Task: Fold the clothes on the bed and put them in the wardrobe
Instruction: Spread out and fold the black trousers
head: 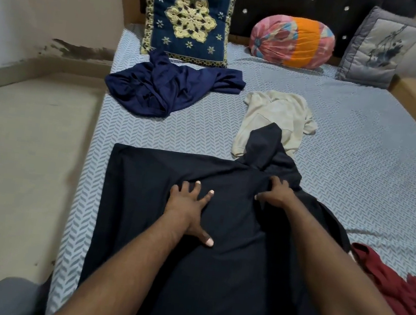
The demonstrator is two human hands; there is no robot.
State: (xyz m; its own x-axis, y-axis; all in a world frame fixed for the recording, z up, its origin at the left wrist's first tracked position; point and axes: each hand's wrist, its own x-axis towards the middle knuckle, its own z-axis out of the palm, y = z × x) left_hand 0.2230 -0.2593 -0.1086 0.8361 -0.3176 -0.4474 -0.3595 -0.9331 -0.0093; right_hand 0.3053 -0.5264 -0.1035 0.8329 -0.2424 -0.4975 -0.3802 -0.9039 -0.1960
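1. Both hands lie on the black garment [151, 229]. The left hand [189, 208] is flat, fingers spread wide and thumb out, pressing the cloth down near its middle.
2. The right hand [275, 194] sits near the garment's far edge. Its fingers bend into a bunched ridge of fabric and grip it, with the thumb stretched toward the left hand.
3. The black garment is spread along the near edge of the bed [360, 165], closer to the left edge. Its left part lies smooth, and the part by the right hand is rumpled.
4. One narrow part of it reaches toward the head of the bed and overlaps the near end of a crumpled cream shirt [274, 113] around the bed's middle.
5. A red garment [402, 291] lies heaped at the near right corner, touching the black garment's right side.
6. A navy garment [163, 87] lies crumpled by the far left edge, its far tip against a blue embroidered cushion [189, 16].
7. Along the head of the bed, that cushion, a pink and orange bolster [292, 41] and a grey cushion [380, 48] stand against the dark headboard [277, 1].
8. Beige floor [14, 157] runs along the bed's left edge.
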